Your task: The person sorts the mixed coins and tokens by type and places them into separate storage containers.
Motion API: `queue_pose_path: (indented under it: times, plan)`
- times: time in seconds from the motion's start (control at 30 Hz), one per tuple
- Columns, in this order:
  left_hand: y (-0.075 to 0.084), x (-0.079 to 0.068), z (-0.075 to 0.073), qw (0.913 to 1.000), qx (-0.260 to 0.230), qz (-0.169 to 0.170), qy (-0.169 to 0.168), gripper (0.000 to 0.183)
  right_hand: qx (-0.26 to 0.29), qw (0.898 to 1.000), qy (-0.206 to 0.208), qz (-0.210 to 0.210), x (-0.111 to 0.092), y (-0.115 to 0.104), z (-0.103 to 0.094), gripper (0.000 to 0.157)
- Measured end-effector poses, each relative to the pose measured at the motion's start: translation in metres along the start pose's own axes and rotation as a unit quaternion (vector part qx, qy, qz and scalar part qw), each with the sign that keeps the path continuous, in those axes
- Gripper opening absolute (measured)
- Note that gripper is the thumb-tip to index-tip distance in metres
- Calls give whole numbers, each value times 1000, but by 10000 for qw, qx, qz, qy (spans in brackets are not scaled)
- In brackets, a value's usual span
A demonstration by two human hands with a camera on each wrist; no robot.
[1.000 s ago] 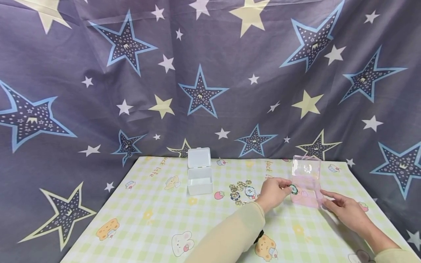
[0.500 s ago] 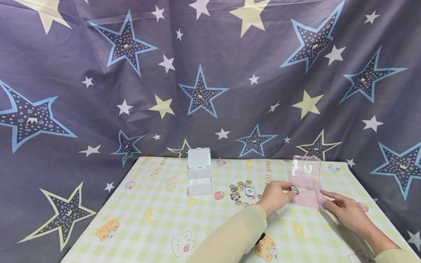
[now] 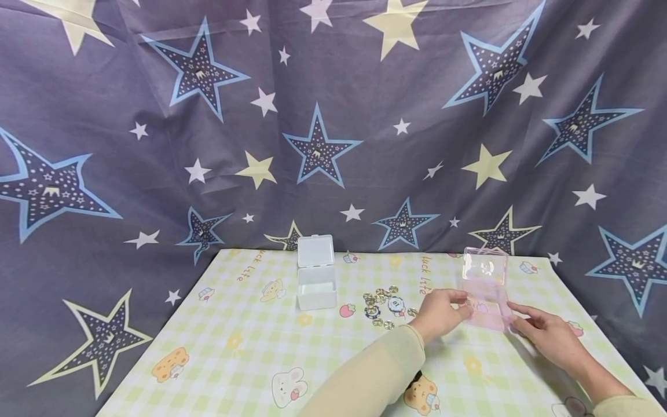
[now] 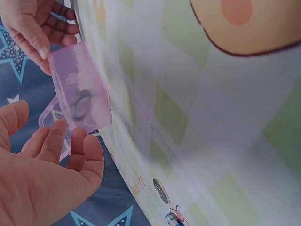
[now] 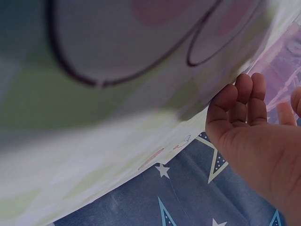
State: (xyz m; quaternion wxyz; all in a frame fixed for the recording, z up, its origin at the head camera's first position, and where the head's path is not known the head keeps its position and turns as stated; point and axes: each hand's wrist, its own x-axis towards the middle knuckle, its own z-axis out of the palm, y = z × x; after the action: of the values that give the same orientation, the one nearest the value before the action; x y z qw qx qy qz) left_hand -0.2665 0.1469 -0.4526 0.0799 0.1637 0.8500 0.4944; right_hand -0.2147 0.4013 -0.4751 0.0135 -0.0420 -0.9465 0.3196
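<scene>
A clear pink box (image 3: pixel 484 307) stands at the right of the table with its lid raised. My left hand (image 3: pixel 443 313) is at its left side, fingertips by the rim and fingers apart with nothing between them. Through the pink wall, the left wrist view shows a blurred dark-rimmed round chip (image 4: pixel 82 106) inside. My right hand (image 3: pixel 549 336) touches the box's right side with extended fingers; in the right wrist view its other fingers (image 5: pixel 243 99) are loosely bent. Left of my left hand lie a white-and-blue poker chip (image 3: pixel 396 304), a darker-edged chip (image 3: pixel 372 311) and several gold coins (image 3: pixel 380 298).
An open white box (image 3: pixel 317 298) with its lid up stands left of the coins. One gold coin (image 3: pixel 412 312) lies close to my left wrist. Behind the checked tablecloth (image 3: pixel 208 347) hangs a dark star-patterned curtain (image 3: pixel 344 87).
My left hand has moved slightly right to the box and let go of the green-edged chip, which now shows inside the pink box. My right hand has stayed at the box's right side.
</scene>
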Motion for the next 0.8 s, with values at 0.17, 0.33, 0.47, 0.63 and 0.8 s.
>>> queue_pose_path:
  times: [0.17, 0.33, 0.47, 0.63, 0.8]
  plan:
    - [0, 0, 1, 10000, 19, -54, -15, 31, -30, 10000, 15, -7, 0, -1, 0, 63]
    - [-2, -1, 1, 10000, 39, 7, -10, 31, -56, 10000, 17, -19, 1, -1, 0, 63]
    - [-7, -1, -1, 9999, 111, 98, -40, 31, -32, 10000, 5, -31, 0, 0, 0, 62]
    - [-16, 0, -8, 9992, 300, 242, -111, 32, -8, 9999, 42, -138, -2, 0, 0, 60]
    - [-25, -3, -23, 9972, 647, 343, -132, 34, -56, 9996, 8, -259, 0, -5, -4, 58]
